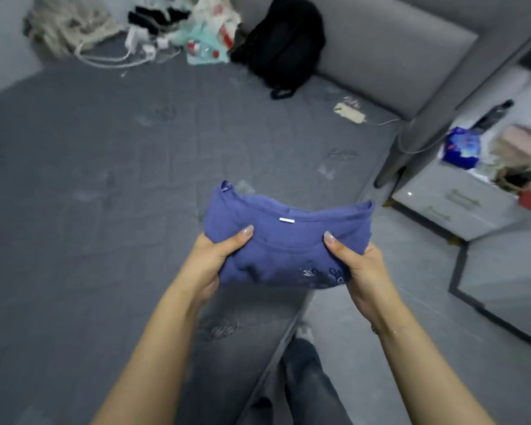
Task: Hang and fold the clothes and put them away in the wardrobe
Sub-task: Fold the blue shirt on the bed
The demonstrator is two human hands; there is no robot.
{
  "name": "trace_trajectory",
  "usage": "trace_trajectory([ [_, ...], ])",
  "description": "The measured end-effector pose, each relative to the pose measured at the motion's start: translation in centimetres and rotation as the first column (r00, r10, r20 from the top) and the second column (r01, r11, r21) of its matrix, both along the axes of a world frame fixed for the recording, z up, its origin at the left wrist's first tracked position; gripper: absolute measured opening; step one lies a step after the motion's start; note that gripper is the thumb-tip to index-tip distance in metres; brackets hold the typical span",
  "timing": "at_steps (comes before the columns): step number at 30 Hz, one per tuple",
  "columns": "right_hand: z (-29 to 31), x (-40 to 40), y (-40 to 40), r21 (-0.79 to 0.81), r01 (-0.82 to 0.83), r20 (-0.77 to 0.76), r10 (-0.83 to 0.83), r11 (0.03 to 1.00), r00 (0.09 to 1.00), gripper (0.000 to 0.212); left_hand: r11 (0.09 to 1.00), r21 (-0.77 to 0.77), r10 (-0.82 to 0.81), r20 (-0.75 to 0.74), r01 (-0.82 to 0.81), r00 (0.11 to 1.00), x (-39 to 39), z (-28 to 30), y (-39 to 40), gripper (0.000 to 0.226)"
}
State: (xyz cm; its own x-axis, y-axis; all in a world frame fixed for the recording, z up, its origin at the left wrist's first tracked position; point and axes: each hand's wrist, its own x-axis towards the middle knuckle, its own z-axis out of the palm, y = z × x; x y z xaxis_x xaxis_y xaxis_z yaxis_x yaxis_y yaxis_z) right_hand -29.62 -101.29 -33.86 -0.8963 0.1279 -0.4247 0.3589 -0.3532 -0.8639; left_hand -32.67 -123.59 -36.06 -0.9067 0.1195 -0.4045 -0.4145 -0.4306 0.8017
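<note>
A folded blue-purple t-shirt (288, 240) with a small white neck label and a pale print near its lower right is held in the air above the right edge of the grey bed (105, 194). My left hand (215, 256) grips its left side, thumb on top. My right hand (359, 265) grips its right side the same way. The collar faces up and away from me. No wardrobe is in view.
A black backpack (285, 44) leans on the grey headboard (390, 56). Bags, cords and small clutter (154, 35) lie at the bed's far end. A white bedside cabinet (460, 200) with a blue packet (462, 148) stands right. Grey floor (380, 348) and my jeans-clad leg (304, 381) are below.
</note>
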Motion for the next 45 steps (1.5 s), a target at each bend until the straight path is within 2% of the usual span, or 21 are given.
trace_trajectory([
  [6,10.5,6.9,6.8,0.069,0.335,-0.097,-0.328,0.94,0.94,0.023,0.959,0.035,-0.274,-0.125,0.28,0.954,-0.4,10.4,9.2,0.027],
  [9,14.7,10.9,11.2,0.091,0.473,-0.171,-0.454,0.876,0.874,0.018,0.904,-0.018,-0.421,-0.201,0.427,0.884,0.4,14.6,15.3,0.028],
  [12,18.0,14.5,15.8,0.109,0.615,-0.231,-0.581,0.781,0.78,0.026,0.839,-0.049,-0.535,-0.258,0.543,0.804,1.7,18.1,21.6,0.038],
  [18,24.7,22.1,25.5,0.117,0.787,-0.376,-0.707,0.605,0.599,0.018,0.685,-0.022,-0.681,-0.375,0.729,0.629,6.1,24.6,35.1,0.038],
  [21,28.0,26.3,31.1,0.116,0.845,-0.437,-0.737,0.522,0.515,0.02,0.582,-0.024,-0.735,-0.442,0.813,0.514,9.0,28.0,42.6,0.037],
  [26,33.6,33.7,40.9,0.137,0.923,-0.552,-0.746,0.359,0.372,0.029,0.491,-0.016,-0.754,-0.51,0.871,0.415,15.0,33.5,54.9,0.023],
  [29,36.6,37.4,46.4,0.129,0.955,-0.633,-0.72,0.266,0.286,0.036,0.386,-0.035,-0.772,-0.559,0.922,0.303,18.4,36.3,61.6,0.03],
  [34,40.3,42.3,54.3,0.117,0.97,-0.706,-0.67,0.212,0.231,0.017,0.318,-0.013,-0.761,-0.6,0.948,0.247,22.6,39.9,71.5,0.042],
  [40,42.9,44.3,63.9,0.075,0.993,-0.739,-0.663,0.094,0.119,0.031,0.225,-0.047,-0.754,-0.641,0.973,0.143,24.2,42.9,83.3,0.035],
  [45,45.0,43.9,71.8,0.135,0.99,-0.767,-0.637,-0.044,0.076,0.018,0.121,-0.059,-0.718,-0.695,0.991,0.046,23.2,45.2,94.2,0.031],
])
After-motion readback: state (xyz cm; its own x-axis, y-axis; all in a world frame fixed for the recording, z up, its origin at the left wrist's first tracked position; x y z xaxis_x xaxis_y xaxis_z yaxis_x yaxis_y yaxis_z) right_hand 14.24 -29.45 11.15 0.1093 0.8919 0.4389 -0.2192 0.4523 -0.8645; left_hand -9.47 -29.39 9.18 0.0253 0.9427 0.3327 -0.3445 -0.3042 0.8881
